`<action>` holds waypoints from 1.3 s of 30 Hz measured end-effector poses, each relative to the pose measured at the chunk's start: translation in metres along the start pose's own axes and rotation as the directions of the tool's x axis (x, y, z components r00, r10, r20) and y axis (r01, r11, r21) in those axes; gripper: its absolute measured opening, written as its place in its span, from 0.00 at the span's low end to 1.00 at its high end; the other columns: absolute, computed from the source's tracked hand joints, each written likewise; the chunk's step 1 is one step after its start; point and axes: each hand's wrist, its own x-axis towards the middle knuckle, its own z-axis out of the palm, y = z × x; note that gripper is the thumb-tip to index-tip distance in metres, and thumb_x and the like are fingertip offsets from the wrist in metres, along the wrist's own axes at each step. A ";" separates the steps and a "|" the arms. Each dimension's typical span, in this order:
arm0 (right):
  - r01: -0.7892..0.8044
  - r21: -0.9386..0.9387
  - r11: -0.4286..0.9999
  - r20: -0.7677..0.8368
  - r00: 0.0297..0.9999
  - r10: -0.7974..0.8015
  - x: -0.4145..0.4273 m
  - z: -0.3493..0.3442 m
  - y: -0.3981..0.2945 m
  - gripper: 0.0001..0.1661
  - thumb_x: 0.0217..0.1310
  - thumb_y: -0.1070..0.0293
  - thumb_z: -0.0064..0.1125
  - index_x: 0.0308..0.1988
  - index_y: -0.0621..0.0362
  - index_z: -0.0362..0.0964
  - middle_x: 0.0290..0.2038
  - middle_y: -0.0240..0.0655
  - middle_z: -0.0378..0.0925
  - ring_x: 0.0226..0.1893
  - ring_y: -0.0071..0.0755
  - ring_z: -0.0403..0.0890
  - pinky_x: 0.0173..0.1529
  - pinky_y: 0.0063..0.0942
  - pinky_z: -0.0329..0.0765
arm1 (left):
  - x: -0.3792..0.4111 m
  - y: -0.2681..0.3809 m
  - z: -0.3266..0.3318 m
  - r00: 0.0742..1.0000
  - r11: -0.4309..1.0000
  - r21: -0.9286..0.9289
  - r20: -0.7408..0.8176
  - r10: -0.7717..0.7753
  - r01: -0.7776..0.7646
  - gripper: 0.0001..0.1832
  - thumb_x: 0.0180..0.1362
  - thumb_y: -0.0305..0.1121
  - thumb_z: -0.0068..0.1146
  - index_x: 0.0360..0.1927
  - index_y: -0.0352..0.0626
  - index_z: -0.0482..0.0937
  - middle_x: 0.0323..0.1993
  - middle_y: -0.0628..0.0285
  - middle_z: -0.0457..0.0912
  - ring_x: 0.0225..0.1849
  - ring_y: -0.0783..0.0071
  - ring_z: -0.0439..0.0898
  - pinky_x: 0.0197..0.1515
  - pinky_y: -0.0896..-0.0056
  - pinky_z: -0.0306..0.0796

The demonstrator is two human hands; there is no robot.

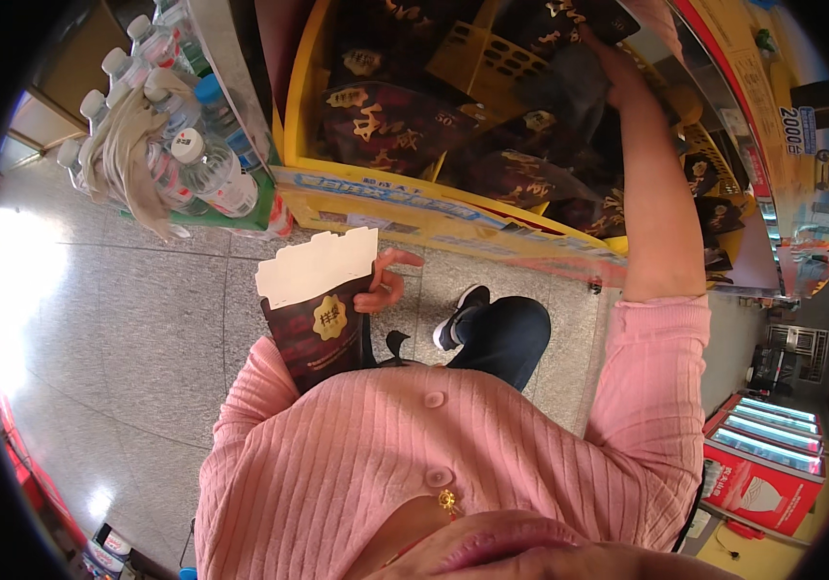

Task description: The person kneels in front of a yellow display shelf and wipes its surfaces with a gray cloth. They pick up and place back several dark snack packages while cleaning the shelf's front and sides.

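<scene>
My left hand [384,281] holds a dark printed pouch [317,333] against my front, together with a cream-white die-cut card [320,264] that stands above the pouch's edge. The thumb and fingers show at their right side. My right arm stretches into a yellow-framed display bin [290,109]. At its far end, my right hand [614,69] reaches in among dark pouches with gold lettering; a fingertip meets a pouch [574,22] at the top. Whether the hand grips it cannot be told. More such pouches [400,127] lie in the bin, beside a perforated yellow divider [487,58].
Clear bottles [219,174] stand in a green crate at the upper left, with beige cloth gloves [125,145] draped over them. The bin's yellow front edge [385,190] runs between me and the pouches. A red-sided cabinet [762,471] stands at the far right.
</scene>
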 end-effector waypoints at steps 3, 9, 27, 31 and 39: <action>0.053 -0.100 0.994 -0.078 0.995 -0.061 -0.009 0.003 0.001 0.44 0.50 0.48 0.71 0.58 0.65 0.66 0.50 0.41 0.76 0.46 0.35 0.80 0.49 0.33 0.78 | 0.001 -0.004 -0.001 1.000 1.000 0.004 0.021 -0.006 0.006 0.32 0.69 0.55 0.37 0.65 0.39 0.60 0.26 0.58 0.73 0.12 0.81 0.63 0.15 0.79 0.59; 0.225 -0.422 0.878 -0.154 0.937 -0.314 -0.062 -0.003 0.003 0.45 0.52 0.46 0.69 0.61 0.63 0.64 0.58 0.42 0.71 0.56 0.36 0.74 0.57 0.33 0.71 | 0.007 -0.012 -0.015 0.995 1.000 -0.010 0.100 0.002 -0.001 0.31 0.70 0.55 0.36 0.64 0.40 0.61 0.26 0.58 0.74 0.11 0.81 0.63 0.14 0.79 0.59; 0.278 -0.049 0.959 -0.088 0.956 -0.282 -0.391 0.016 0.095 0.12 0.58 0.66 0.64 0.40 0.61 0.80 0.35 0.29 0.82 0.36 0.18 0.77 0.42 0.21 0.73 | -0.004 -0.030 0.058 0.906 0.903 0.072 0.000 0.424 -0.423 0.48 0.58 0.69 0.34 0.55 0.25 0.68 0.31 0.51 0.76 0.24 0.69 0.71 0.30 0.72 0.64; 0.145 0.080 0.986 0.083 0.985 -0.151 -0.411 0.058 0.159 0.15 0.58 0.61 0.64 0.39 0.61 0.80 0.34 0.31 0.82 0.36 0.20 0.77 0.41 0.22 0.73 | 0.000 -0.040 0.029 0.865 0.859 -0.153 0.046 0.499 -0.488 0.35 0.62 0.58 0.43 0.53 0.31 0.71 0.33 0.52 0.76 0.25 0.68 0.71 0.30 0.69 0.65; 0.099 0.184 0.978 0.122 0.985 -0.123 -0.424 0.056 0.175 0.28 0.58 0.54 0.66 0.52 0.61 0.74 0.36 0.28 0.76 0.39 0.22 0.74 0.46 0.24 0.72 | 0.025 0.016 0.043 0.486 0.772 0.381 -0.613 0.623 -0.509 0.24 0.64 0.49 0.53 0.53 0.40 0.74 0.44 0.62 0.80 0.42 0.66 0.80 0.42 0.66 0.75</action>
